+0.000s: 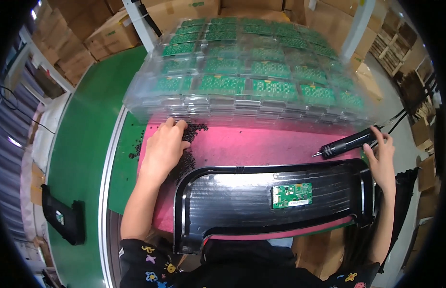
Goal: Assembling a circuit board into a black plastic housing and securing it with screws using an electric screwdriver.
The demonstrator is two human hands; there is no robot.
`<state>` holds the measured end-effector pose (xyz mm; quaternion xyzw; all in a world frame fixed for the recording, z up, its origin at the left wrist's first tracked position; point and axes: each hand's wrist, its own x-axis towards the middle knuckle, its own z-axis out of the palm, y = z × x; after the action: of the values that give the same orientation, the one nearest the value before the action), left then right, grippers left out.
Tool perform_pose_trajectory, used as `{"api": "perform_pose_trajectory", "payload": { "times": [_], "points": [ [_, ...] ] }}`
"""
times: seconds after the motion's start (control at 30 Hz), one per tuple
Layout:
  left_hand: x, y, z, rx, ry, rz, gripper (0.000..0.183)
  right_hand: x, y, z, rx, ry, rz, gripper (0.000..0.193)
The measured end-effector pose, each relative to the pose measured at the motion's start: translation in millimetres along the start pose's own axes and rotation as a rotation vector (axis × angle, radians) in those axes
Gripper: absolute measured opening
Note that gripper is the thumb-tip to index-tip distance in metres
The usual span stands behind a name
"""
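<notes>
My left hand [164, 146] reaches into a scattered pile of small black screws [185, 164]. Its fingers are bent, with the thumb apart from the forefinger, and no screw shows between them. On the right, my right hand [382, 156] is closed around the rear part of a black electric screwdriver [346, 145], whose bit points left above the pink mat. In front of me lies a curved black plastic panel [232, 192], its hollow side up. A small green circuit board [292, 195] with white connectors sits in it, right of the middle.
Stacked clear plastic trays [247, 103] holding several green circuit boards stand behind the pink mat [261, 139]. At the far left, another black panel [64, 216] with a board rests on a green surface [95, 144]. Cardboard boxes [112, 36] fill the background.
</notes>
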<state>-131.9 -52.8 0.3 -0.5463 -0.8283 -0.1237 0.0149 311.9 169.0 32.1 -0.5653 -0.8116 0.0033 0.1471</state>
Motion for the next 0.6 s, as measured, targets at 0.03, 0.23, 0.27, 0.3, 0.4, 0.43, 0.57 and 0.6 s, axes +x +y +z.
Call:
{"api": "perform_pose_trajectory", "payload": {
  "times": [0.03, 0.23, 0.27, 0.3, 0.4, 0.43, 0.57, 0.6],
  "points": [
    [0, 1, 3, 0.017, -0.022, -0.044, 0.032, 13, 9, 13, 0.197, -0.013, -0.072, 0.047],
    [7, -2, 19, -0.004, 0.076, -0.007, 0.017, 39, 5, 35, 0.350, 0.228, 0.023, 0.029],
    [5, -7, 18, -0.025, 0.101, -0.005, 0.016, 36, -8, 31, 0.369, 0.239, 0.081, 0.030],
    [4, -7, 17, -0.040, 0.125, -0.004, 0.014, 33, -16, 29, 0.394, 0.249, 0.139, 0.031],
    [8, -5, 16, -0.076, 0.134, -0.028, 0.014, 24, -28, 37, 0.391, 0.519, 0.039, 0.051],
    [10, -4, 18, -0.082, 0.164, -0.006, 0.014, 23, -32, 39, 0.354, 0.627, -0.032, 0.066],
    [8, -4, 13, -0.112, 0.245, 0.038, 0.009, 4, -93, 36, 1.297, 0.547, -0.278, 0.065],
    [11, -4, 14, -0.136, 0.244, 0.054, 0.009, 3, -95, 38, 1.359, 0.360, -0.304, 0.059]
  ]
}}
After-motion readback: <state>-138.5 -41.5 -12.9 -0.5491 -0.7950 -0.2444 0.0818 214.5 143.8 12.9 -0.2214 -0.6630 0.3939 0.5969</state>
